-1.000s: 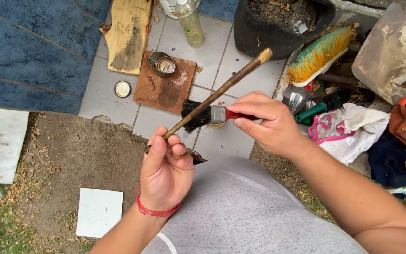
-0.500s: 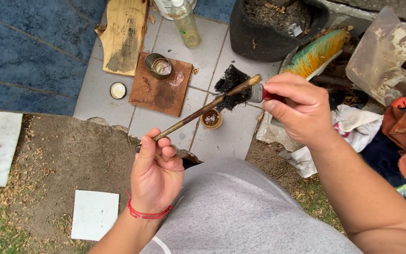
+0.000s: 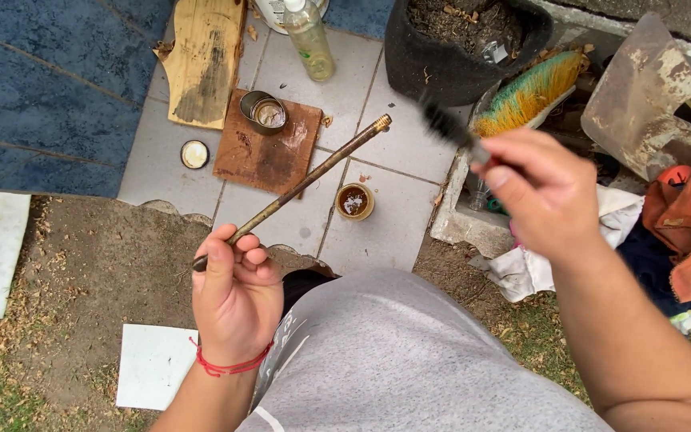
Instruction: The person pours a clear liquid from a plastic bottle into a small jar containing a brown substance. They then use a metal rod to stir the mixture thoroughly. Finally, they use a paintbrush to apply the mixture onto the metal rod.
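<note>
My left hand (image 3: 235,296), with a red string on the wrist, grips the near end of a long thin brown rod (image 3: 305,178) that slants up and to the right over the grey tiles. My right hand (image 3: 541,192) is raised to the right of the rod, closed on a small paintbrush (image 3: 448,128) whose dark bristles point up and left, blurred by motion. The brush is clear of the rod. A small open tin (image 3: 354,201) with brown liquid stands on the tile just below the rod's far half.
A rusty square plate (image 3: 277,154) bears a metal can (image 3: 262,110); a round lid (image 3: 194,154) lies left of it. A wooden board (image 3: 205,60), plastic bottle (image 3: 312,38), black pot (image 3: 456,50), yellow-green broom head (image 3: 531,90), rags (image 3: 681,232) and white tiles (image 3: 152,364) lie around.
My right hand has pulled the paintbrush off the rod, up and to the right. My left hand has kept hold of the rod, which is now bare along its length.
</note>
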